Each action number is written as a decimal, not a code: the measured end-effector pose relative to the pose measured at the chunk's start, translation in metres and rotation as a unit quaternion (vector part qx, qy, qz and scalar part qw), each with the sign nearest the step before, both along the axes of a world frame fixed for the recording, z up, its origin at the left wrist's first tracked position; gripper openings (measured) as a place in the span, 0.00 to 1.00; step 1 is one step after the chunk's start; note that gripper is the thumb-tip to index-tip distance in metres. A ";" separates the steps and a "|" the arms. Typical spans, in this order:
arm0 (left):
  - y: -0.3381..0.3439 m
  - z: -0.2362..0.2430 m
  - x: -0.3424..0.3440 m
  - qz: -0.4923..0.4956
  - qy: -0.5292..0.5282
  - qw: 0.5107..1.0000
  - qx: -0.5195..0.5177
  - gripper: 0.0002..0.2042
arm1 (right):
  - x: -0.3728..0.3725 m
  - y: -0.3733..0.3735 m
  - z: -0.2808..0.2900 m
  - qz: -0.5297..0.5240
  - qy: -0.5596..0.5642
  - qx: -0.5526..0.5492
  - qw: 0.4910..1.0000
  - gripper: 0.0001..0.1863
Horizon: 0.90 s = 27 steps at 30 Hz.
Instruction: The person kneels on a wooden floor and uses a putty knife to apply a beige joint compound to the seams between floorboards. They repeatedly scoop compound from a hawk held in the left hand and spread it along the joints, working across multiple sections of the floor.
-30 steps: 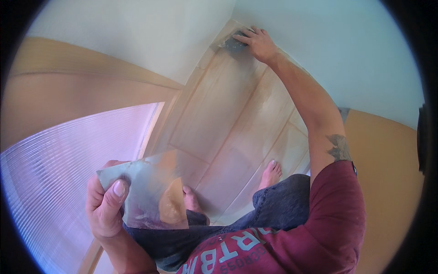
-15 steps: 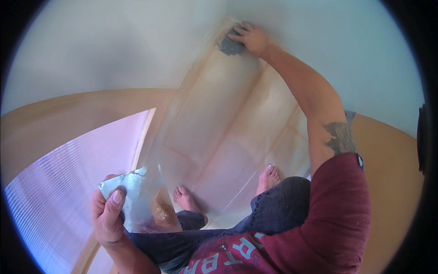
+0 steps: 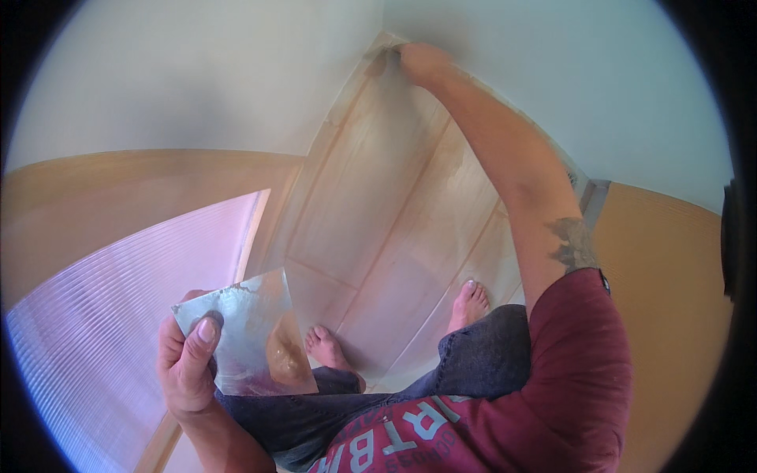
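Observation:
My left hand (image 3: pixel 189 355) is closed on a thin, shiny metal plate (image 3: pixel 248 311), thumb on top, at the lower left above my thigh. A glossy brown blob (image 3: pixel 288 355), seemingly paste, lies near the plate's right side. Far off, my right hand (image 3: pixel 418 63) reaches into the corner where the floor meets the walls. Its fingers are mostly hidden and smeared by motion. By the fingertips is a blurred dark grey cloth (image 3: pixel 384 60). The wood-look floor (image 3: pixel 347 205) has lines between its boards.
Pale walls (image 3: pixel 236 87) meet at the far corner. At left stand a wooden frame (image 3: pixel 158 169) and a ribbed translucent panel (image 3: pixel 126 323). A tan wooden panel (image 3: pixel 662 315) is at right. My bare feet (image 3: pixel 470 301) rest on the floor.
My right hand has moved deeper into the corner and turned, and the dark grey cloth under it now shows less. The left hand's metal plate has tilted to face up more.

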State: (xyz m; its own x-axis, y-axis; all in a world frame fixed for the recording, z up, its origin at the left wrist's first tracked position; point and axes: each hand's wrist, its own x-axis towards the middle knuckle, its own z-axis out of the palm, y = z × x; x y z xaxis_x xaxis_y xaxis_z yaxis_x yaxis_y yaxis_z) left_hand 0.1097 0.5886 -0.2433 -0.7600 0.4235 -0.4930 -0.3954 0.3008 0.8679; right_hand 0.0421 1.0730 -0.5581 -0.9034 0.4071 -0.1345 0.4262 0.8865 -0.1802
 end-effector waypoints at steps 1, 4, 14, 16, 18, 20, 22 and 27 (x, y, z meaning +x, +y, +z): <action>-0.001 0.000 -0.001 -0.007 0.006 1.000 0.003 0.19 | -0.007 -0.001 -0.003 0.002 -0.008 0.007 1.000 0.16; 0.000 0.004 0.001 -0.020 0.019 1.000 0.007 0.17 | -0.014 -0.014 -0.008 0.064 -0.039 0.033 0.997 0.15; 0.008 0.009 -0.003 -0.022 0.023 0.999 0.023 0.14 | 0.024 -0.053 0.000 0.100 0.016 -0.047 0.994 0.13; 0.004 0.008 0.002 -0.010 0.026 0.999 0.029 0.14 | 0.021 -0.026 0.003 0.057 0.035 -0.046 0.997 0.13; -0.001 0.009 0.008 0.002 0.026 0.999 0.033 0.14 | 0.012 -0.005 0.001 0.012 0.007 -0.040 0.999 0.14; -0.005 0.011 0.008 -0.015 0.028 0.999 0.037 0.15 | -0.003 0.011 -0.001 -0.036 -0.022 -0.024 0.999 0.15; -0.006 0.013 0.008 -0.018 0.033 0.999 0.031 0.15 | -0.015 0.020 -0.005 -0.037 -0.007 -0.003 0.999 0.15; 0.002 0.008 0.003 -0.009 0.022 1.000 0.002 0.15 | -0.025 0.006 -0.020 0.025 0.001 0.072 0.997 0.16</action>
